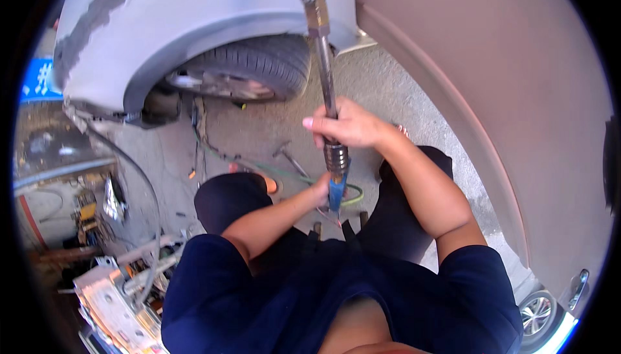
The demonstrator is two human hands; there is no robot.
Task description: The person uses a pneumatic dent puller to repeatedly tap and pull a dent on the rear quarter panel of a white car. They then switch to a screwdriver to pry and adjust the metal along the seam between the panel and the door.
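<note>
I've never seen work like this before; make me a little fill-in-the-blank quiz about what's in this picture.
1. The ____ hand is at the tool's handle, while the other hand holds its metal shaft.
2. That handle is coloured ____.
3. The large brownish panel stands to the ____ of the tool.

Missing words: left; blue; right.

Right hand gripping the shaft of a long metal blue-handled tool, left hand on its handle, black-tyred wheel under pale grey car fender, grey concrete floor.
</note>
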